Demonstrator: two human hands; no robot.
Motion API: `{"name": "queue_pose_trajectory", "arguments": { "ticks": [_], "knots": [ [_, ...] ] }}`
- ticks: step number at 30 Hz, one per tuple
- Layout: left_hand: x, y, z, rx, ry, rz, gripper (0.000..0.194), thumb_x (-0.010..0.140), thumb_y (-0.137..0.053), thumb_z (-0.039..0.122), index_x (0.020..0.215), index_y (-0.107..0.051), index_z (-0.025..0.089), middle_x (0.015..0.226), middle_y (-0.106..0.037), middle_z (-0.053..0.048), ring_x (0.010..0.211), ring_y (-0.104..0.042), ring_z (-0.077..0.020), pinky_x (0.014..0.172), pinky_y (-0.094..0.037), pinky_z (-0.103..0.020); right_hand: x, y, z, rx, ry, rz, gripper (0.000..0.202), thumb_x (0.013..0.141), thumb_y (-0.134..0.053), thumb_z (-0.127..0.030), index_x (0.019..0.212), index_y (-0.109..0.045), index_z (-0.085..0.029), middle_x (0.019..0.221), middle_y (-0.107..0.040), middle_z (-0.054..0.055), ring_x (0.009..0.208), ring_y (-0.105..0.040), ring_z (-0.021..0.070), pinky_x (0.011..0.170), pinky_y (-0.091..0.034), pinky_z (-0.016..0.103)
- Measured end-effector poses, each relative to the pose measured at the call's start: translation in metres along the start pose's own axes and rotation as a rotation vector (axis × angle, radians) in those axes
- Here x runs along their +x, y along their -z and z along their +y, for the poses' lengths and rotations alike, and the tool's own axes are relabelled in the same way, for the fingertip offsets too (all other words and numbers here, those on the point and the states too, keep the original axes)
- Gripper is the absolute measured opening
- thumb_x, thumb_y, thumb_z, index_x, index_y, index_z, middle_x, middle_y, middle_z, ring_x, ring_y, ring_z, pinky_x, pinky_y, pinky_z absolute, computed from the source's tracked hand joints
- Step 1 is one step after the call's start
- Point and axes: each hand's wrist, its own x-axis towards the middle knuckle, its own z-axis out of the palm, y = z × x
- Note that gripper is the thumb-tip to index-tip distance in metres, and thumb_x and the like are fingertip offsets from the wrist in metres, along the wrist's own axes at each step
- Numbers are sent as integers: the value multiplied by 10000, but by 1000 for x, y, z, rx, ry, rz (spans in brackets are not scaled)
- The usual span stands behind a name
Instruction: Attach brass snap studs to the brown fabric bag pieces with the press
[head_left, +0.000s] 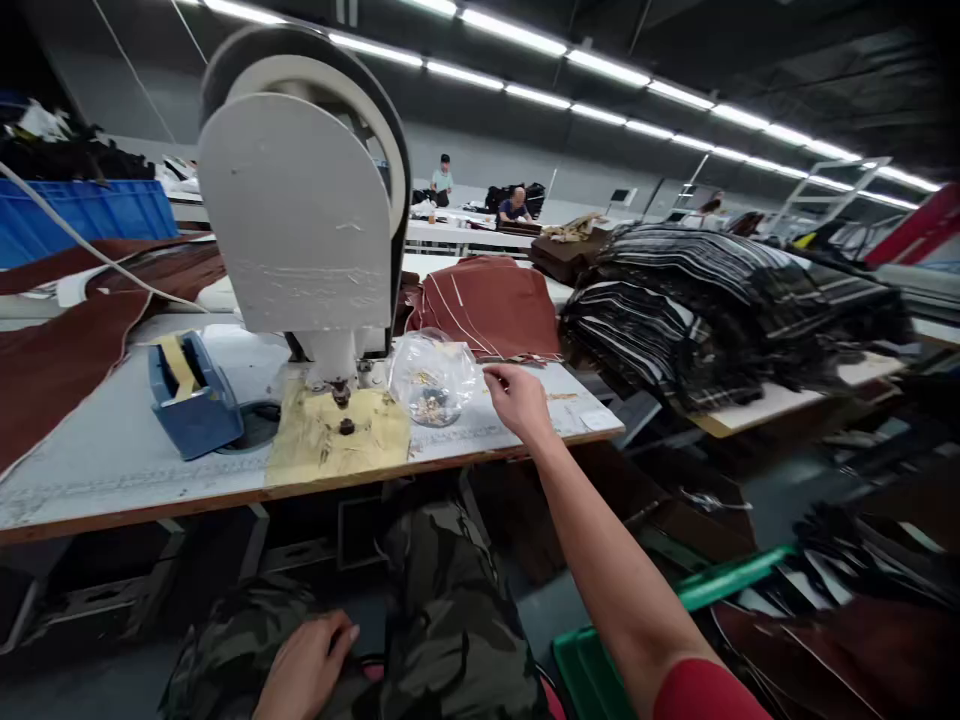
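Observation:
My right hand (521,400) reaches over the work table, thumb and fingertips pinched together. Its tips are beside the right edge of a clear plastic bag (412,375) with small gold-coloured metal pieces (431,408) in it. Whatever the pinch holds, if anything, is too small to make out. Low in the view, my left hand (307,665) rests on my camouflage-clad lap, fingers loosely extended with nothing visible in them. Left of the bag stands a grey press-like machine (300,215) with a large wheel; its lower tip is above a yellowish, taped patch (367,435) of the tabletop.
A blue tape dispenser (199,400) sits left of the machine. Brown sheets (491,305) lie behind the bag, more (60,360) at left. Striped dark bundles (697,300) are stacked on the right. A green crate (592,675) stands below. Other people work far back.

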Motion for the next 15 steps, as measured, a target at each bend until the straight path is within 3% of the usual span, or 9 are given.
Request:
{"name": "queue_pose_trajectory", "arguments": {
  "ticks": [3,7,11,15],
  "knots": [
    [6,-2,-4,-8,23,-50,322,998,-369,412,881,-628,261,927,-710,-54,786,-646,-205,641,-366,-271,36,-28,-23,-95,108,-151,370,996,-430,-343,1225,-691,-217,1189,-721,77,1056,-660,199,915,-476,282],
    [13,-4,-3,-1,3,24,304,995,-390,379,852,-621,243,921,-690,-57,861,-636,-209,689,-357,-281,68,-74,-48,-307,148,-435,250,870,-575,-205,1015,-772,-155,1050,-755,143,1006,-685,255,834,-473,282],
    [14,-2,0,-38,29,-5,279,987,-402,365,904,-642,251,974,-696,-56,929,-633,-215,733,-376,-286,84,-105,-47,-364,106,-496,207,771,-617,-132,899,-779,-127,978,-760,167,918,-702,262,744,-459,273],
    [14,-4,-6,-18,26,26,274,983,-409,357,909,-647,245,974,-702,-58,941,-637,-212,760,-383,-288,84,-107,-40,-374,95,-473,192,793,-592,-131,864,-770,-127,956,-759,166,903,-701,252,728,-447,269]
  ]
}}
